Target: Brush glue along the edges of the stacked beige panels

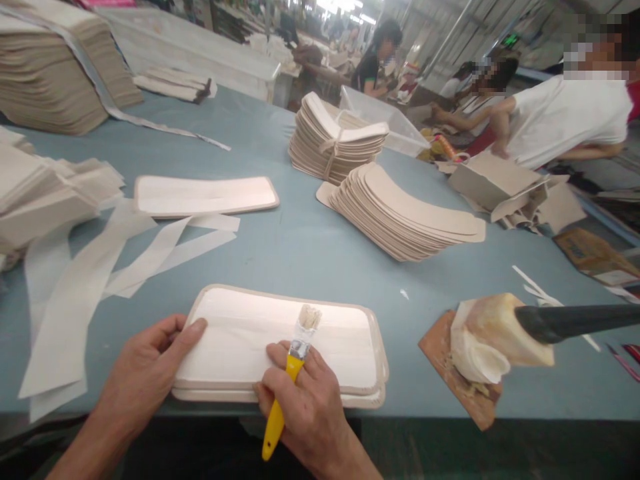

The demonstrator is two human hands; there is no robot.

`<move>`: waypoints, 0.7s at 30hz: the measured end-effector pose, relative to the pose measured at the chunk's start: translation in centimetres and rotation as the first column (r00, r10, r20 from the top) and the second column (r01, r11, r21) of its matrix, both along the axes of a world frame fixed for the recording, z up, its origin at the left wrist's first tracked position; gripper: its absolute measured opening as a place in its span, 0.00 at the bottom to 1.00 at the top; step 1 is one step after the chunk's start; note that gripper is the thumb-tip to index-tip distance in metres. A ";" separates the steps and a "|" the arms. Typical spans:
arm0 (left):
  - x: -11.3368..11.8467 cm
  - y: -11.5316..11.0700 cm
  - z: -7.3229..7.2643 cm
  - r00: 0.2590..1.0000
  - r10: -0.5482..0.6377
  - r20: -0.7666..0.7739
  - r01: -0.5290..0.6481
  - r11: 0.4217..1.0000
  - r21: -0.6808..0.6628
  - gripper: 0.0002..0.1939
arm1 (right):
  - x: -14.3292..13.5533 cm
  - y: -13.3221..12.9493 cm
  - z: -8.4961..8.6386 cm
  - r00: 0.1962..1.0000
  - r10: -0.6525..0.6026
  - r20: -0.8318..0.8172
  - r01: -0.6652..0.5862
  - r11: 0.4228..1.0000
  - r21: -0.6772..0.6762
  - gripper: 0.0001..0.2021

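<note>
In front of me at the table's front edge lies a small stack of pale, round-cornered panels, white on top with a beige border. My left hand is closed on the stack's left end, thumb on the top face and fingers at the side. My right hand grips a paintbrush with a yellow handle and metal ferrule. Its whitish bristles point away from me, over the top panel; I cannot tell whether they touch it. The right fingers rest at the panel's near edge.
Right of the panels, a whitish glue-crusted container with a black handle across it sits on a brown board. Beyond lie beige curved pieces, a tied bundle, another panel and white strips. People work behind.
</note>
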State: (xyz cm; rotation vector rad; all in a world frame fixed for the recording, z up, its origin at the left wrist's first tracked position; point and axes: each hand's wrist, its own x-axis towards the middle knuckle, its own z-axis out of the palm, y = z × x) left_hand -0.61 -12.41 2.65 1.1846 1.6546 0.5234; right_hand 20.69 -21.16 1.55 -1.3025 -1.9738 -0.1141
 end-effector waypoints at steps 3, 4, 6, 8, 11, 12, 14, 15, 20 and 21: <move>-0.1 0.1 -0.5 1.000 0.011 -0.001 -0.011 1.000 0.008 0.32 | 1.2 -0.7 0.0 1.000 0.003 0.018 -0.003 1.000 -0.001 0.05; -0.1 0.2 -0.7 1.000 0.012 0.001 -0.012 1.000 0.009 0.32 | 1.5 -0.8 0.0 1.000 -0.002 0.020 0.002 1.000 -0.002 0.06; -0.1 0.4 -0.9 1.000 0.009 -0.001 -0.009 1.000 0.012 0.33 | 2.1 -1.0 0.0 1.000 -0.012 0.016 0.012 1.000 -0.001 0.06; -0.1 0.5 -0.9 1.000 0.005 -0.010 -0.004 1.000 0.018 0.33 | 2.4 -1.0 0.0 1.000 -0.019 0.012 0.019 1.000 -0.002 0.06; 0.1 0.4 -0.2 0.999 -0.002 -0.035 0.004 0.999 0.041 0.33 | 2.9 -1.2 0.0 1.000 -0.028 0.002 0.028 0.999 -0.019 0.06; 0.2 0.4 0.1 0.999 -0.012 -0.043 0.014 0.999 0.049 0.32 | 3.0 -1.3 -0.1 0.999 -0.033 -0.002 0.033 0.999 -0.020 0.06; 0.3 0.3 0.5 0.998 -0.030 -0.058 0.034 0.997 0.066 0.30 | 3.3 -1.4 -0.2 0.999 -0.042 -0.002 0.042 0.999 -0.016 0.07; 0.3 0.3 0.6 0.997 -0.033 -0.064 0.037 0.996 0.075 0.29 | 3.4 -1.5 -0.2 0.999 -0.047 0.001 0.047 0.999 -0.011 0.07; 0.2 0.5 0.0 0.990 -0.044 -0.135 0.058 0.993 0.103 0.31 | 4.2 -1.9 -0.6 0.998 -0.065 0.015 0.065 0.998 0.018 0.05; 0.2 0.6 -0.1 0.986 -0.031 -0.166 0.052 0.991 0.126 0.31 | 4.4 -2.0 -0.8 0.997 -0.071 0.014 0.071 0.997 0.024 0.05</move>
